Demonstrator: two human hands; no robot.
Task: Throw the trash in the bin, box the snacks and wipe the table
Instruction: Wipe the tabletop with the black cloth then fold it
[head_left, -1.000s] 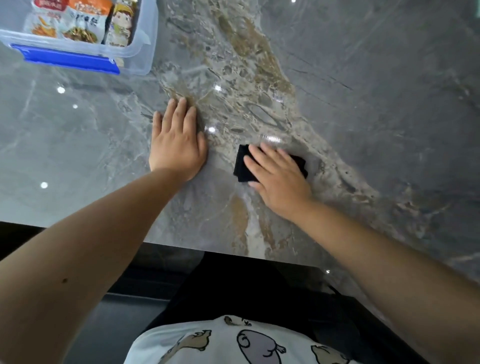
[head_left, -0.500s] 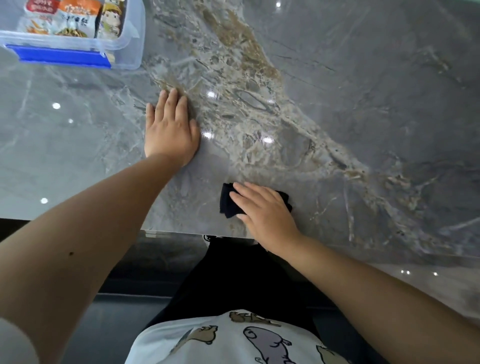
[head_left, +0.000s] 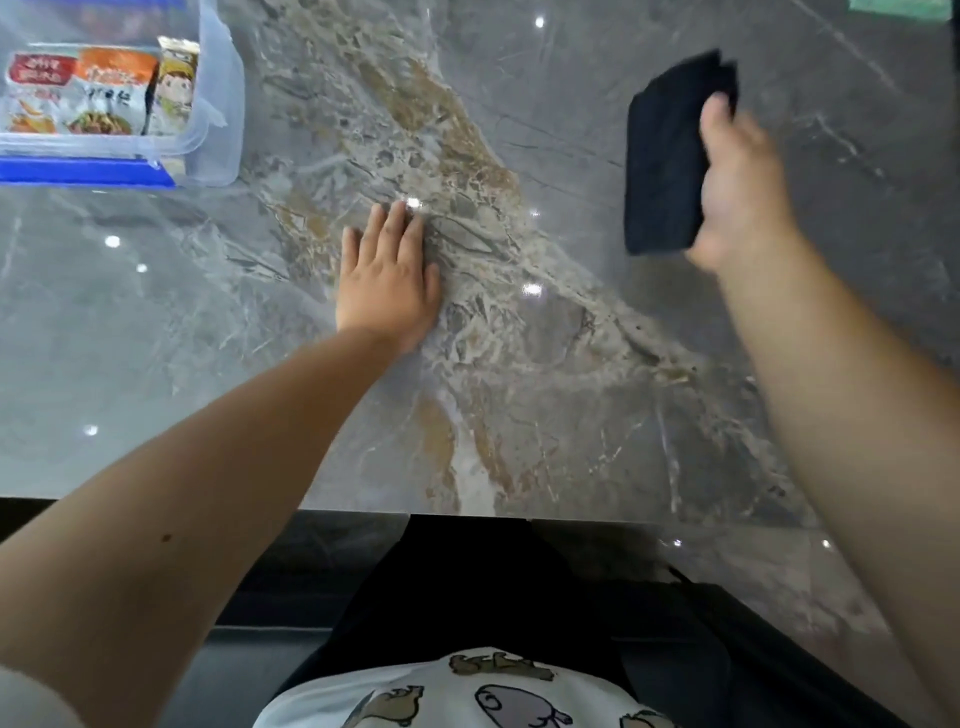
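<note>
A folded black cloth (head_left: 662, 156) is lifted off the grey marble table (head_left: 519, 389) at the right, gripped in my right hand (head_left: 737, 192) with the thumb on top. My left hand (head_left: 387, 280) lies flat on the table's middle, palm down, fingers together, holding nothing. At the far left stands a clear plastic box (head_left: 213, 104) with a blue clip; several snack packets (head_left: 104, 88) lie inside it.
The table's near edge (head_left: 363, 506) runs across the lower middle of the view, with my dark trousers and a patterned white shirt below it. A green object (head_left: 901, 8) shows at the top right corner.
My right hand has lifted the black cloth from near the table's front edge and carried it up and to the right. My left hand stays pressed flat on the table.
</note>
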